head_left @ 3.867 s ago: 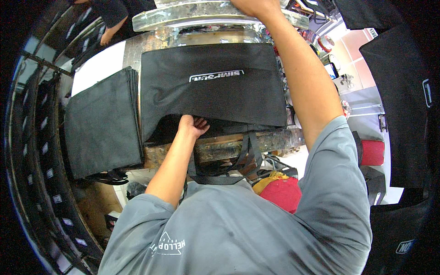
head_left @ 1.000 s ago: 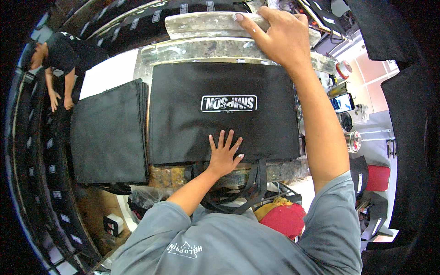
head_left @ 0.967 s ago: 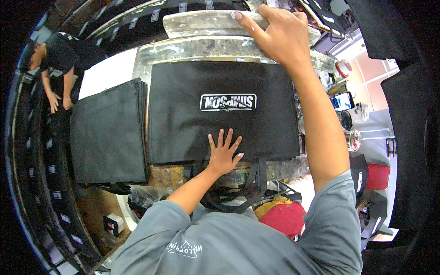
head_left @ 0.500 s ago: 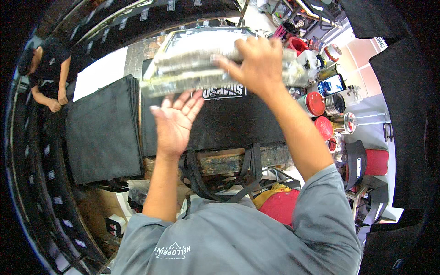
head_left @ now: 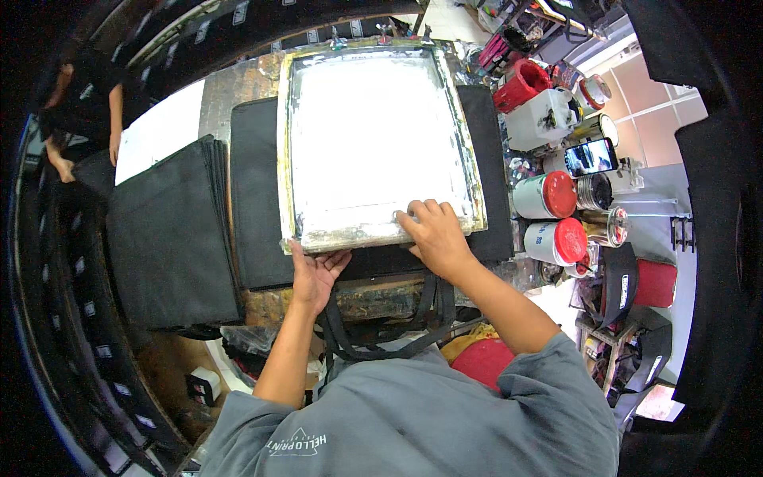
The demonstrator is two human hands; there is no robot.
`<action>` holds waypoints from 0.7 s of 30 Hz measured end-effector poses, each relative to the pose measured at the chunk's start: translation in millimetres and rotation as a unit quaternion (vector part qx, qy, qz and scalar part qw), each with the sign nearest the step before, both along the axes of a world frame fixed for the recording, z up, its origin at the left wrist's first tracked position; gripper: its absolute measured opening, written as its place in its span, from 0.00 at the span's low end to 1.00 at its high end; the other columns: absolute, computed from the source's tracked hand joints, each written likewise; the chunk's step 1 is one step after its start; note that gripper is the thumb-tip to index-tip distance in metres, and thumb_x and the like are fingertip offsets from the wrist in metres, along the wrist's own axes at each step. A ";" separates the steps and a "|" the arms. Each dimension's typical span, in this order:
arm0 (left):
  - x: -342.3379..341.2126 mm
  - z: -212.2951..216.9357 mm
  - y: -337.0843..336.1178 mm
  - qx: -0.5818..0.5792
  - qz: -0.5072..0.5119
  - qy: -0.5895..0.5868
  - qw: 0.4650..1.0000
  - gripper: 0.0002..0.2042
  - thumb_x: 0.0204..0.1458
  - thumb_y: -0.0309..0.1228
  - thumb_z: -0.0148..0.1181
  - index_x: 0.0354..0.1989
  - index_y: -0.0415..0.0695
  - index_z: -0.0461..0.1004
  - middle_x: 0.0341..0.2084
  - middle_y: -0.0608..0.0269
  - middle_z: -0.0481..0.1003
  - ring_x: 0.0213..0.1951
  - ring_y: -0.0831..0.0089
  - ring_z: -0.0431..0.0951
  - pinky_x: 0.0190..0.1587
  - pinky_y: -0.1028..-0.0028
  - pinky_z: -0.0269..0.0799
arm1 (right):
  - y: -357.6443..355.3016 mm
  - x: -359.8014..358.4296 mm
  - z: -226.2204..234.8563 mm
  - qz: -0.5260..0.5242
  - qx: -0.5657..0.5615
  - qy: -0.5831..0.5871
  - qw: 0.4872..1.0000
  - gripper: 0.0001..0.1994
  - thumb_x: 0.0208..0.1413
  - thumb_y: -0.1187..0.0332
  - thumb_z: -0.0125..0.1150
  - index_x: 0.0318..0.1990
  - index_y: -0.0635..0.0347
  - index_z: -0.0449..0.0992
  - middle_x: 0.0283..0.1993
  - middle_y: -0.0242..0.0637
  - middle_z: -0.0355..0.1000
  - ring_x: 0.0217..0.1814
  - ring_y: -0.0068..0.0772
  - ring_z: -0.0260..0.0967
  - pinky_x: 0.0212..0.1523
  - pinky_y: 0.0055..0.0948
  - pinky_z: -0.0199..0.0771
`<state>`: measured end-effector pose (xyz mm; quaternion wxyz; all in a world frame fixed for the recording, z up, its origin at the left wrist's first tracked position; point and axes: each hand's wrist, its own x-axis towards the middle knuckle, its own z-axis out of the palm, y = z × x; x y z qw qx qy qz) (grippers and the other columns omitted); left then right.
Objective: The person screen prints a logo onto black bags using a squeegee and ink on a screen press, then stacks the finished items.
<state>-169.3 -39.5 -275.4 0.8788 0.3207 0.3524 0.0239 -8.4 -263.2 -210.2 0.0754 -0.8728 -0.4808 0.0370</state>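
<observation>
A framed printing screen [head_left: 373, 143] with a white mesh lies flat over a black fabric bag [head_left: 254, 207] on the work table. My right hand [head_left: 433, 234] presses on top of the frame's near edge, at its right corner. My left hand [head_left: 316, 274] cups the same edge from below, near the left corner. The bag's black strap handles [head_left: 381, 334] hang over the table's front edge toward me.
A stack of black bags [head_left: 167, 230] sits left of the screen. Red-lidded paint tubs [head_left: 548, 195], jars and a phone [head_left: 590, 157] crowd the right side. A person in black [head_left: 79, 119] stands at the far left. The worn wooden table edge [head_left: 373, 294] faces me.
The screen was raised and has come down flat onto the bag, hiding its printed mark. My left hand left the bag's surface and now holds the frame's near edge.
</observation>
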 end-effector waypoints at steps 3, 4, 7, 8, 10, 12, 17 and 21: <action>1.9 -7.9 2.5 0.003 -0.026 0.021 0.999 0.52 0.60 0.75 0.36 0.75 0.38 0.49 0.66 0.45 0.63 0.65 0.53 0.69 0.69 0.51 0.68 | 0.9 3.7 -11.3 -0.008 -0.012 0.025 1.000 0.32 0.40 0.70 0.75 0.57 0.54 0.72 0.51 0.37 0.69 0.53 0.40 0.67 0.51 0.40 0.65; 1.6 -11.1 4.4 0.000 -0.037 0.030 0.999 0.53 0.59 0.76 0.36 0.77 0.40 0.47 0.69 0.45 0.60 0.68 0.52 0.67 0.69 0.51 0.68 | 1.6 5.4 -14.4 -0.010 -0.014 0.019 1.000 0.28 0.42 0.71 0.72 0.55 0.54 0.72 0.49 0.37 0.69 0.52 0.39 0.67 0.50 0.40 0.64; 4.3 -9.6 4.1 0.006 -0.026 0.055 0.998 0.53 0.58 0.77 0.36 0.77 0.41 0.48 0.70 0.43 0.60 0.67 0.51 0.67 0.69 0.47 0.67 | 2.1 7.3 -23.9 -0.004 0.014 0.007 1.000 0.28 0.41 0.73 0.70 0.55 0.54 0.72 0.48 0.36 0.69 0.51 0.39 0.67 0.48 0.40 0.64; 6.4 -7.4 2.9 0.012 -0.018 0.064 0.998 0.53 0.57 0.78 0.36 0.77 0.41 0.48 0.70 0.43 0.60 0.67 0.50 0.68 0.69 0.47 0.67 | 1.9 6.9 -25.5 -0.007 0.015 0.018 1.000 0.28 0.42 0.73 0.69 0.55 0.54 0.72 0.48 0.36 0.69 0.50 0.39 0.66 0.48 0.40 0.63; 9.5 -4.8 4.2 -0.003 0.001 0.090 0.996 0.54 0.57 0.78 0.37 0.74 0.38 0.54 0.61 0.43 0.69 0.60 0.52 0.75 0.66 0.50 0.72 | 2.7 6.5 -25.9 -0.010 0.018 0.040 0.999 0.27 0.42 0.73 0.68 0.55 0.54 0.72 0.48 0.36 0.69 0.50 0.38 0.66 0.47 0.40 0.63; 10.0 1.6 9.9 -0.024 -0.018 0.104 0.994 0.54 0.57 0.78 0.37 0.74 0.37 0.55 0.58 0.41 0.72 0.57 0.51 0.78 0.64 0.50 0.74 | 0.5 5.9 -28.5 -0.016 -0.020 0.065 0.998 0.35 0.37 0.70 0.75 0.59 0.55 0.72 0.53 0.36 0.69 0.53 0.40 0.66 0.51 0.41 0.62; -9.1 3.7 54.9 0.167 -0.266 0.249 0.916 0.40 0.68 0.65 0.35 0.58 0.34 0.71 0.49 0.43 0.78 0.43 0.51 0.82 0.49 0.56 0.79 | -4.4 4.8 -40.7 -0.024 -0.027 0.080 0.996 0.39 0.36 0.69 0.78 0.63 0.55 0.72 0.57 0.35 0.69 0.55 0.39 0.66 0.52 0.42 0.61; -41.5 3.0 45.1 0.721 -0.215 0.174 0.636 0.14 0.66 0.31 0.55 0.51 0.31 0.74 0.49 0.43 0.76 0.50 0.47 0.77 0.53 0.57 0.70 | -1.7 5.7 -46.6 -0.016 0.001 0.039 0.999 0.28 0.46 0.69 0.66 0.59 0.54 0.73 0.51 0.32 0.70 0.49 0.36 0.66 0.46 0.39 0.61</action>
